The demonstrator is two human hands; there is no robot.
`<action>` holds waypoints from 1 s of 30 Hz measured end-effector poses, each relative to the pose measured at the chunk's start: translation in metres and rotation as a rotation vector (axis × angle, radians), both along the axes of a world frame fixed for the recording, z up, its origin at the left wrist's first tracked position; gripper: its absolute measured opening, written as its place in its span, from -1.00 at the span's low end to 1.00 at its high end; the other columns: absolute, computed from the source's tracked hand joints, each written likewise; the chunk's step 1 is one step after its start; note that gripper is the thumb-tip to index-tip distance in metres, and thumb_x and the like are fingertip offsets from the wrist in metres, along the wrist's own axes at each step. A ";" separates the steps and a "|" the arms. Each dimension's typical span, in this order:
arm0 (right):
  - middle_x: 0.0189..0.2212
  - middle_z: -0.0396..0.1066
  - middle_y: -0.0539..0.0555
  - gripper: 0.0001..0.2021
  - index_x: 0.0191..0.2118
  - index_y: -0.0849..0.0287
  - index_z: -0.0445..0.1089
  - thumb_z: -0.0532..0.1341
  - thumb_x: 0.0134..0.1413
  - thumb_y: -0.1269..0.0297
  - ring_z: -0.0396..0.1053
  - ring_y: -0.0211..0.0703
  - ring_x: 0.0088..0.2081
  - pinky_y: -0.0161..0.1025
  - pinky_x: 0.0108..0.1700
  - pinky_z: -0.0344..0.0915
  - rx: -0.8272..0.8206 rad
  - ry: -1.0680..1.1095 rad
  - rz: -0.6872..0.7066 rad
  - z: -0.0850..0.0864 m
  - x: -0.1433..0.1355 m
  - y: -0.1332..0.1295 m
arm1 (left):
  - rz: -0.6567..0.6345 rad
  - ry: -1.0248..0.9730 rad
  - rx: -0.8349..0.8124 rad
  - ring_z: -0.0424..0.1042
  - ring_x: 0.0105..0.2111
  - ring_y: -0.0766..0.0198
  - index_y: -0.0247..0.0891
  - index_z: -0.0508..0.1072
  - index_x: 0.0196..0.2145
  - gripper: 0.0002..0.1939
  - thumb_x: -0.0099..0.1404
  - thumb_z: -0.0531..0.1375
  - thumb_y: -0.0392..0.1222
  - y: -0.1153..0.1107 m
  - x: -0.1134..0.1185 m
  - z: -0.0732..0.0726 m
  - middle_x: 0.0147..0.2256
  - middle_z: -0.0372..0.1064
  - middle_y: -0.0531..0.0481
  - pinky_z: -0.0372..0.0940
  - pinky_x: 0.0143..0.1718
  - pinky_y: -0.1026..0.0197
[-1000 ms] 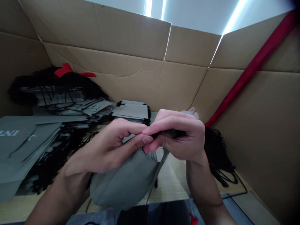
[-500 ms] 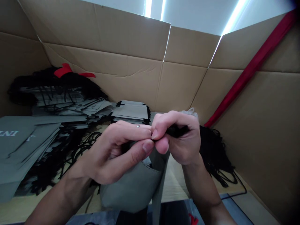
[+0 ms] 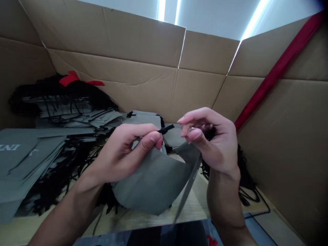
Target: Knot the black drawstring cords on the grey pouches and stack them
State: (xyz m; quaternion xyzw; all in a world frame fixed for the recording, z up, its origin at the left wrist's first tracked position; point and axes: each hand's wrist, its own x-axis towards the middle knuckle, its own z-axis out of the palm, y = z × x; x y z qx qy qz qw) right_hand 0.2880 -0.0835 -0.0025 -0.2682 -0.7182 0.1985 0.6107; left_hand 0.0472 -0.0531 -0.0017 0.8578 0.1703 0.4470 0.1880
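My left hand (image 3: 133, 150) is closed in a pinch on a black cord (image 3: 166, 129), whose short thick end, seemingly knotted, sticks out past the fingertips to the right. My right hand (image 3: 212, 136) is just right of that end, thumb and fingers parted and apart from the cord. Something dark shows behind its curled fingers, but I cannot make it out. Below both hands hangs a grey sheet-like piece, perhaps a paper or felt bag (image 3: 153, 184), curved and bulging. A narrow grey flap (image 3: 188, 188) of it slants down under my right hand.
Grey printed bags (image 3: 15, 160) with black cords are piled at the left, and a heap with red strips (image 3: 69, 79) lies behind. A smaller grey stack (image 3: 143, 118) stands at the back. Black cords (image 3: 247, 181) lie right. Cardboard walls (image 3: 128, 82) enclose the wooden table (image 3: 189, 213).
My hands were pressed together at the fingertips. The right hand has let go and moved right and up, baring the black cord end. The grey piece has swung up and right.
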 end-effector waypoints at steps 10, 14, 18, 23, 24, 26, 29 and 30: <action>-0.29 0.59 -0.03 -0.83 -0.23 0.13 0.61 0.58 0.20 0.42 0.45 -0.22 -0.27 -0.25 -0.18 0.34 -0.013 -0.639 -0.134 -0.001 -0.001 0.001 | 0.133 -0.028 -0.021 0.25 -0.47 0.39 -0.23 0.62 -0.28 -0.67 0.66 0.19 -0.17 0.016 0.001 -0.004 -0.45 0.40 0.14 0.15 -0.42 0.30; -0.40 0.48 -0.09 -0.81 -0.33 0.12 0.54 0.52 0.26 0.41 0.32 -0.29 -0.42 -0.24 -0.35 0.21 0.082 -0.496 -0.403 -0.003 -0.001 0.000 | 0.270 -0.075 -0.017 0.34 -0.41 0.32 -0.20 0.70 0.03 -0.72 0.53 0.38 0.01 0.020 -0.006 -0.007 -0.29 0.54 0.03 0.21 -0.42 0.27; -0.38 0.49 -0.04 -0.77 -0.35 0.11 0.44 0.42 0.25 0.54 0.37 -0.24 -0.37 -0.21 -0.31 0.26 0.378 -0.412 -0.493 -0.003 -0.001 -0.009 | 0.218 -0.117 -0.348 0.37 -0.55 0.24 -0.23 0.68 0.09 -0.41 0.63 0.14 0.33 0.026 -0.020 -0.007 -0.51 0.42 0.03 0.23 -0.54 0.25; -0.34 0.50 0.03 -0.75 -0.34 0.13 0.45 0.37 0.29 0.61 0.36 -0.12 -0.24 -0.16 -0.27 0.29 0.640 -0.724 -0.295 -0.007 -0.015 -0.013 | -0.130 -0.192 -1.005 0.62 -0.41 0.08 -0.24 0.50 0.20 -0.13 0.33 0.31 0.59 0.037 -0.009 -0.006 -0.33 0.60 -0.11 0.48 -0.52 0.21; -0.36 0.49 0.02 -0.74 -0.35 0.13 0.45 0.35 0.31 0.62 0.34 -0.12 -0.25 -0.17 -0.30 0.27 0.653 -0.777 -0.270 -0.008 -0.018 -0.013 | -0.135 -0.244 -1.026 0.62 -0.40 0.12 -0.24 0.50 0.14 -0.18 0.27 0.42 0.51 0.038 -0.004 -0.007 -0.31 0.61 -0.10 0.49 -0.48 0.23; -0.40 0.45 0.00 -0.71 -0.38 0.14 0.43 0.30 0.35 0.63 0.30 -0.13 -0.27 -0.17 -0.32 0.24 0.662 -0.866 -0.240 -0.011 -0.024 -0.012 | -0.062 -0.357 -0.976 0.53 -0.48 0.27 -0.20 0.47 0.06 -0.27 0.14 0.63 0.22 0.040 0.004 -0.008 -0.35 0.59 0.04 0.41 -0.50 0.33; -0.39 0.47 -0.02 -0.73 -0.36 0.14 0.44 0.32 0.40 0.55 0.33 -0.13 -0.27 -0.15 -0.32 0.26 0.589 -1.002 -0.162 -0.014 -0.028 -0.012 | 0.033 -0.443 -0.878 0.36 -0.56 0.40 -0.19 0.46 0.06 -0.28 0.08 0.69 -0.05 0.042 0.007 -0.011 -0.41 0.55 0.15 0.25 -0.57 0.40; -0.39 0.49 -0.02 -0.77 -0.34 0.15 0.47 0.37 0.41 0.46 0.35 -0.14 -0.28 -0.16 -0.33 0.27 0.546 -0.997 -0.067 -0.015 -0.027 -0.012 | 0.030 -0.449 -0.845 0.37 -0.54 0.40 -0.22 0.48 0.06 -0.33 0.12 0.67 -0.06 0.043 0.006 -0.011 -0.40 0.55 0.13 0.26 -0.54 0.40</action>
